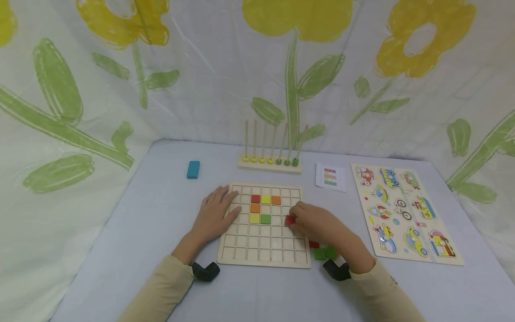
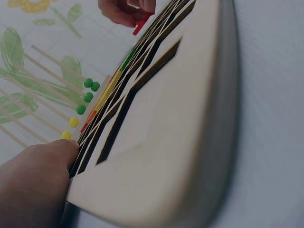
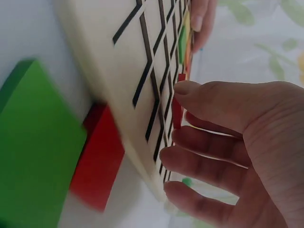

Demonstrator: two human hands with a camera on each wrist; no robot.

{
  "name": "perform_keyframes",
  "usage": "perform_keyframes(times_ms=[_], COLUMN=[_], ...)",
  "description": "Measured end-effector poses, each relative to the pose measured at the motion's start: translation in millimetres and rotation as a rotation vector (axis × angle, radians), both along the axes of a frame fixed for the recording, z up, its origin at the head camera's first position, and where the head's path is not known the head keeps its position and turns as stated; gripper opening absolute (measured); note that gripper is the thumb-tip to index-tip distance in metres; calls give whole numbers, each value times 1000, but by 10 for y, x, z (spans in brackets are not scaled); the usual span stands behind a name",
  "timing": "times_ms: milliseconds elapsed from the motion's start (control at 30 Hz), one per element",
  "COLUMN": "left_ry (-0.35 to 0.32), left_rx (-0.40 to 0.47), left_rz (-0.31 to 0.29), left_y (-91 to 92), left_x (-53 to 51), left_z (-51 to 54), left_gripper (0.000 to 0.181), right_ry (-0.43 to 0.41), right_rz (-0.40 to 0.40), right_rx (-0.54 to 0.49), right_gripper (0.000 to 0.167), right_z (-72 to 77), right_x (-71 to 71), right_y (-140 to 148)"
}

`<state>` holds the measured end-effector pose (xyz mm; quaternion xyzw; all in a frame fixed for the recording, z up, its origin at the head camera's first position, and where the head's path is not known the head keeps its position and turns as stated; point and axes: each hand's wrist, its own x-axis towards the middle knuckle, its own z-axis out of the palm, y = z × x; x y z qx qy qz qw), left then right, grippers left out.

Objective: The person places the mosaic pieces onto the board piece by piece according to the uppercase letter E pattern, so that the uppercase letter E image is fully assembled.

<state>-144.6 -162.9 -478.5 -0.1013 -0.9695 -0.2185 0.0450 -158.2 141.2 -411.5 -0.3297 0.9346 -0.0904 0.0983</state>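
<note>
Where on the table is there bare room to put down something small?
Bare table lies left of the left hand and blue block, and on the near side of the grid board, between both sleeves. Crowded: right of the board, where green tiles and a red tile lie near the right hand.

The upper part of the head view is filled by a white, lightly creased sheet, on which large yellow flowers are painted, some cut off by the top edge. Green stems and leaves are spread below them and down both sides. The lower part is taken up by a pale bluish-white tabletop, its far edge set against the sheet. Everything is evenly and softly lit.
</note>
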Motion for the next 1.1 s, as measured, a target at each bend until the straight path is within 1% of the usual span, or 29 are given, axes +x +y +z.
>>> perform_keyframes(times_ms=[200, 300, 467, 800, 867, 1000, 1100], left_ry=[0, 6, 38, 65, 63, 35, 22], left_rx=[-3, 0, -3, 7, 4, -7, -11], left_rz=[-4, -3, -7, -11, -11, -9, -9], left_y=[7, 11, 6, 8, 7, 2, 2], left_x=[5, 8, 8, 14, 13, 3, 0], left_z=[10, 17, 12, -2, -1, -1, -5], left_gripper=[57, 56, 55, 55, 55, 56, 56], right_ry=[-6, 15, 51, 32, 35, 45, 33], right_rz=[44, 68, 102, 88, 94, 114, 112], right_rx=[9, 11, 31, 52, 49, 30, 26], right_gripper=[23, 23, 21, 21, 20, 20, 20], right_z=[-38, -33, -9, -9, -13, -6, -3], right_x=[-33, -32, -26, -64, -71, -72, -74], right_y=[-178, -227, -288, -349, -348, -344, -343])
